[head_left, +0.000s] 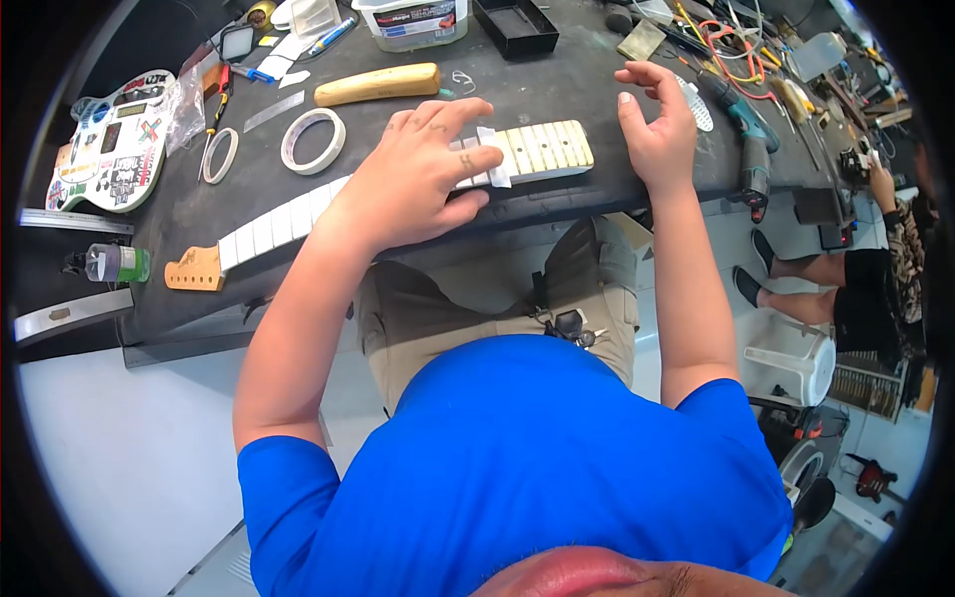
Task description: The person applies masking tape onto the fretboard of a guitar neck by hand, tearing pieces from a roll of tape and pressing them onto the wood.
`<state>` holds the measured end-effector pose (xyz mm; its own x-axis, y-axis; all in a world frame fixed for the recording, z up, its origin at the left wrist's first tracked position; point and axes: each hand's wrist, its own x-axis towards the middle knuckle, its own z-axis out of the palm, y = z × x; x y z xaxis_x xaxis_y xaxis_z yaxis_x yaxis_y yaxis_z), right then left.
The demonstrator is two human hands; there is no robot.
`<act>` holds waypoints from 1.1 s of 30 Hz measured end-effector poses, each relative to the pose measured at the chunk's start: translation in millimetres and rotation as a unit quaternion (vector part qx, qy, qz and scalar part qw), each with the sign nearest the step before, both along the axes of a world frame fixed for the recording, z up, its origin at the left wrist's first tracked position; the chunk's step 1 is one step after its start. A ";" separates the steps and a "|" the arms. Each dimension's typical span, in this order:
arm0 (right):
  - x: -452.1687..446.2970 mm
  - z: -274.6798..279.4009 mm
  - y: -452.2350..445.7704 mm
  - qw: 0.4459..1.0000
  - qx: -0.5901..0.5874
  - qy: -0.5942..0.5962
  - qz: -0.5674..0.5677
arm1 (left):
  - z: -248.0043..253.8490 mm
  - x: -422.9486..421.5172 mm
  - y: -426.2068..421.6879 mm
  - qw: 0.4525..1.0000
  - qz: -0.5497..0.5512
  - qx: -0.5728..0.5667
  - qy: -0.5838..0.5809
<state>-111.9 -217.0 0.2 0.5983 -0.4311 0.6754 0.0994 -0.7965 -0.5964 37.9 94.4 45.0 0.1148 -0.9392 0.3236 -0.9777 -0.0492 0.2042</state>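
A guitar neck [274, 228] lies along the front edge of the dark workbench, its wooden headstock at the left. White tape covers much of its fretboard; the right end shows bare pale wood with frets. My left hand [423, 169] rests over the neck, fingers apart, beside a loose white strip [499, 159] that lies across the fretboard. Whether the fingertips press on the strip is hard to tell. My right hand [659, 124] is raised to the right of the neck's end, fingers apart and curled a little, holding nothing.
Behind the neck are a tape roll [312, 141], a wooden block [378, 85] and a plastic tub [411, 22]. A stickered guitar body [109, 141] lies left, a green bottle [117, 263] below it. A power drill [753, 139] and cables are right. Another person's legs [801, 289] show far right.
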 end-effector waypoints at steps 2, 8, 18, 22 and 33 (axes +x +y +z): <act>5.6 -6.1 -8.7 1.000 0.025 -0.001 0.006 | 0.6 2.3 4.1 1.000 -0.010 0.004 -0.013; 5.6 -6.2 -3.3 0.998 0.049 0.040 0.013 | -1.2 3.4 3.3 0.999 -0.020 0.014 -0.031; 8.8 -8.6 -3.8 0.997 0.025 0.067 0.023 | -2.6 5.1 6.4 0.998 -0.037 0.031 -0.038; 7.6 -7.0 -2.8 0.996 0.036 0.078 0.027 | -2.1 3.0 3.9 0.999 -0.014 0.032 -0.039; 7.7 -8.3 -0.2 0.996 0.010 0.087 0.030 | -10.9 6.8 -7.5 0.996 0.079 -0.012 -0.031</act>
